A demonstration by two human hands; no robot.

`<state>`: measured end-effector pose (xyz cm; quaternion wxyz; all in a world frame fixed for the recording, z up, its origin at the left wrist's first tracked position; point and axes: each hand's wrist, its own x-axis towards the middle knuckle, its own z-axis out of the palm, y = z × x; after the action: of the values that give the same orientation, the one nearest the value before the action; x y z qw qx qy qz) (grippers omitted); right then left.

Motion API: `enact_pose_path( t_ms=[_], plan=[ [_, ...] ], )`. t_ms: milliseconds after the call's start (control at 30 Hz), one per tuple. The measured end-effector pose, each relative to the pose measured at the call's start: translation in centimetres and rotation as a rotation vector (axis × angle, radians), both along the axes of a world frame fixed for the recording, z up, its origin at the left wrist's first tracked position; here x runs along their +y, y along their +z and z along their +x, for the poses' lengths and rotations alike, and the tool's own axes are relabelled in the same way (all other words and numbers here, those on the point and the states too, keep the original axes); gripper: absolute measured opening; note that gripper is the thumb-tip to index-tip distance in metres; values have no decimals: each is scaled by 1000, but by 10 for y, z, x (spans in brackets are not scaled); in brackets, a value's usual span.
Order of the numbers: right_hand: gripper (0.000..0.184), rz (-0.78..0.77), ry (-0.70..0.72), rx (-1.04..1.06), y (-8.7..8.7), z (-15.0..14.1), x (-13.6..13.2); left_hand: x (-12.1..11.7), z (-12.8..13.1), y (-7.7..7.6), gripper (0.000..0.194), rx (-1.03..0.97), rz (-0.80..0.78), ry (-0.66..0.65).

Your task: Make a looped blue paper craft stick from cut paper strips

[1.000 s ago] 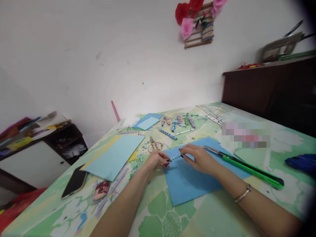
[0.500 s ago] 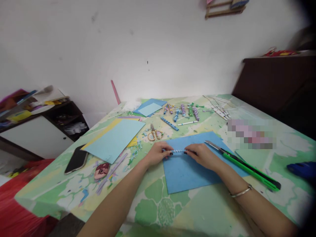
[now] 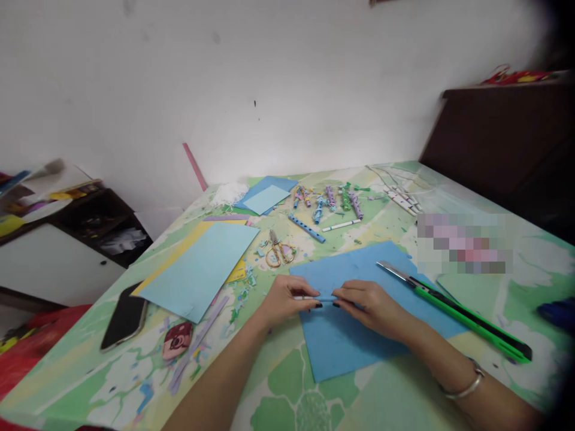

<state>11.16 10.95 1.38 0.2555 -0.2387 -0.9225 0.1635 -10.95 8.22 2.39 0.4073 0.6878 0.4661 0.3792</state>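
My left hand [image 3: 287, 302] and my right hand [image 3: 375, 308] face each other above a blue paper sheet [image 3: 336, 353]. Between their fingertips they pinch a thin white-and-blue stick [image 3: 326, 298], held level. Its white part shows at my left fingers, its blue part in the middle; whether it is a pen wound with paper I cannot tell. The right end is hidden by my right hand. Right of that hand lies a green utility knife [image 3: 471, 320], its blade on the blue sheet. Gold-handled scissors [image 3: 276, 251] rest beyond my left hand.
Left are light blue paper [image 3: 202, 263], a phone [image 3: 124, 317], a dark red case [image 3: 177, 340] and paper scraps [image 3: 245, 293]. Further back lie a blue tube with holes [image 3: 306, 228], a white pen [image 3: 341, 225], several decorated paper rolls [image 3: 330, 197] and white sticks [image 3: 402, 200].
The stick showed blue-and-white stripes between my hands; now that stretch looks plain blue. My fingertips have come closer together. The view has shifted slightly, and my hands sit lower in it.
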Motion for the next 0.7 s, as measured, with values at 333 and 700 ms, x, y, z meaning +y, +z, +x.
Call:
enact_pose_path(
  t_ms=[333, 700],
  plan=[
    [25, 156, -54, 11, 3, -1, -5, -3, 7, 0, 18, -197, -161, 78],
    [21, 287, -79, 60, 3, -1, -4, -2, 17, -3, 20, -411, -270, 187]
  ],
)
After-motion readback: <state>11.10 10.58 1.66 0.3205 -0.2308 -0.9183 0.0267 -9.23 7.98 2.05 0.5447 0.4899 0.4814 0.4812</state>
